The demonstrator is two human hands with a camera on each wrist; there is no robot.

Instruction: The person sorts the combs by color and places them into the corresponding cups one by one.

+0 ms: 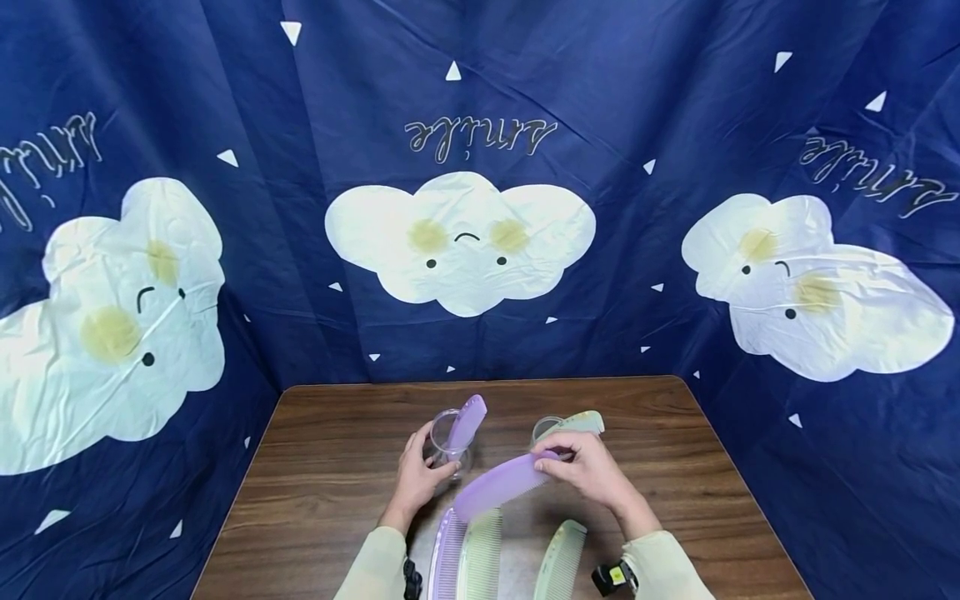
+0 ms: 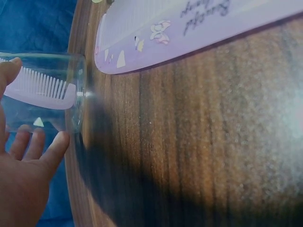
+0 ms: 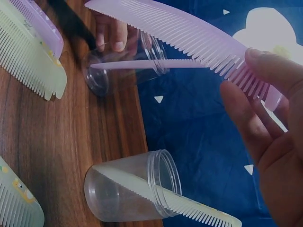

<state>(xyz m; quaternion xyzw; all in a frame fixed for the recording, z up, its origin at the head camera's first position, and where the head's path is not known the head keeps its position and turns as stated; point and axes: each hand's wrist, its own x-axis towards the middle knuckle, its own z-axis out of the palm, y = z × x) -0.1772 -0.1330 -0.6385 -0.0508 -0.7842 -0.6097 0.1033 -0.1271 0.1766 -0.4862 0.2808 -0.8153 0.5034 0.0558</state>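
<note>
My left hand (image 1: pixel 417 482) grips a clear plastic jar (image 3: pixel 98 79) by its sides, thumb and fingers around it. A purple comb (image 1: pixel 468 421) stands tilted inside that jar, its upper end above the rim. Between thumb and fingers, my right hand (image 1: pixel 592 473) pinches one end of another purple comb (image 1: pixel 495 486). This comb is raised in the air, teeth downward, its free end pointing left over the combs on the table. Beyond the right hand, a second clear jar (image 3: pixel 113 201) holds a leaning pale green comb (image 1: pixel 583 422).
On the brown wooden table (image 1: pixel 300 483) lie a purple comb (image 1: pixel 446 554) and a green comb (image 1: pixel 482 554) side by side near the front. Another green comb (image 1: pixel 562 557) lies to their right. Blue cloth (image 1: pixel 630 333) with cloud prints encloses the back and sides.
</note>
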